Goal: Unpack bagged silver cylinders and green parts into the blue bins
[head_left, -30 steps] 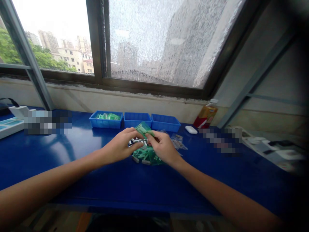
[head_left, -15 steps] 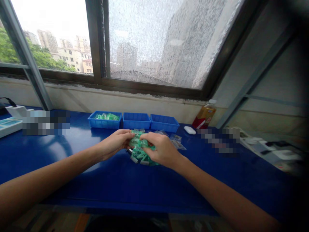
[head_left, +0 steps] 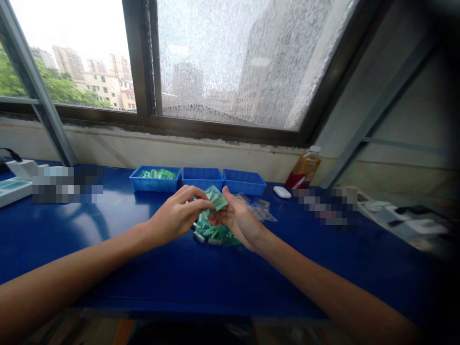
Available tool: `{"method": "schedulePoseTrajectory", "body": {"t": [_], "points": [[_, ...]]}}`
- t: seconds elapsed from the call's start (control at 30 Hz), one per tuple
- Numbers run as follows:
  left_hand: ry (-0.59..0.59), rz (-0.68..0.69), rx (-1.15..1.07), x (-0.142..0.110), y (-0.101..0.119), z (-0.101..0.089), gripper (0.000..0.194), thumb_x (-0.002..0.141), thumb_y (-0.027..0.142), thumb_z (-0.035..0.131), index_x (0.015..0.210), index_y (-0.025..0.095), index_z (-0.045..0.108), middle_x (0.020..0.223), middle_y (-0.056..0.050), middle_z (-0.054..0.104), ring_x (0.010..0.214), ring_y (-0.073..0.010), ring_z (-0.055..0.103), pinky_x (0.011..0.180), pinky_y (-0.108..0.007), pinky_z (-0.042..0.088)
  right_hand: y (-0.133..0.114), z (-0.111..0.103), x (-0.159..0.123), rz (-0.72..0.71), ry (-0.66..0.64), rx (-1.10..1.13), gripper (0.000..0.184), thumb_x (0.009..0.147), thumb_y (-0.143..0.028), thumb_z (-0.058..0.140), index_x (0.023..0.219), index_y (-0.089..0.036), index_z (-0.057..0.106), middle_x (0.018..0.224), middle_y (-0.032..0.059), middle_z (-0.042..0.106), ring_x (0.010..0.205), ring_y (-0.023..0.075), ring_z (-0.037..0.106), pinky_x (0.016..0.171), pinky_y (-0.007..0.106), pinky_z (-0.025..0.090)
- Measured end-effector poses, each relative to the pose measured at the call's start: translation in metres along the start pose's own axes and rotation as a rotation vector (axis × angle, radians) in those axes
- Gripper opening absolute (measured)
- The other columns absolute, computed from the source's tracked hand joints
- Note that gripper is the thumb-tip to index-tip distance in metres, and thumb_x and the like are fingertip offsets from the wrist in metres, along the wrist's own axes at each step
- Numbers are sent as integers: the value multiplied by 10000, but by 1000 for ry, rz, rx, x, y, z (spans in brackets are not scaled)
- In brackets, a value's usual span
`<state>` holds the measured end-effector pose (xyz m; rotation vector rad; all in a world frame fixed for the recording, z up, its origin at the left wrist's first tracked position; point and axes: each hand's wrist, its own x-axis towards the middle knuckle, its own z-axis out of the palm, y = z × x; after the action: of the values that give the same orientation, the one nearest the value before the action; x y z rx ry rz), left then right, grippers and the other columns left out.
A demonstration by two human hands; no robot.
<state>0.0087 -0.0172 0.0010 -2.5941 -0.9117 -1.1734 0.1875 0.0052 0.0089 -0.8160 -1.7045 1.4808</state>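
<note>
Head view, left hand (head_left: 178, 210) pinching green packet (head_left: 216, 196), right hand (head_left: 242, 221) unclenched, blue bins (head_left: 201, 182), bottle (head_left: 304, 168) beyond

Legible words, brands, numbers and signs: 0. Far right, bottle (head_left: 308, 165) with a red and yellow label (head_left: 297, 177); the pale mark on the red part is too small to read. Left, white object (head_left: 12, 194) with light-blue panels, their detail blurred. Left of the trays, 1 pixelated patch (head_left: 68, 184), and to their right a 2nd masked area (head_left: 325, 207); any print within either is hidden. Middle, green packet (head_left: 214, 196), its surface detail unreadable; to its right, clear bags (head_left: 264, 211), likewise unreadable. Far side, 3 blue trays (head_left: 204, 182) in a row, their walls without decipherable characters.
</note>
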Motion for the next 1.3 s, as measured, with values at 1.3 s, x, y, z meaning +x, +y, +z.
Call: {"method": "schedulePoseTrajectory", "body": {"t": [1.3], "points": [[23, -73, -130, 7, 14, -5, 120, 856, 206, 481, 862, 163, 594, 1007, -82, 551, 959, -174, 514, 840, -330, 438, -5, 13, -6, -122, 186, 180, 147, 714, -256, 585, 754, -203, 453, 658, -50, 477, 541, 91, 452, 493, 220, 370]]}}
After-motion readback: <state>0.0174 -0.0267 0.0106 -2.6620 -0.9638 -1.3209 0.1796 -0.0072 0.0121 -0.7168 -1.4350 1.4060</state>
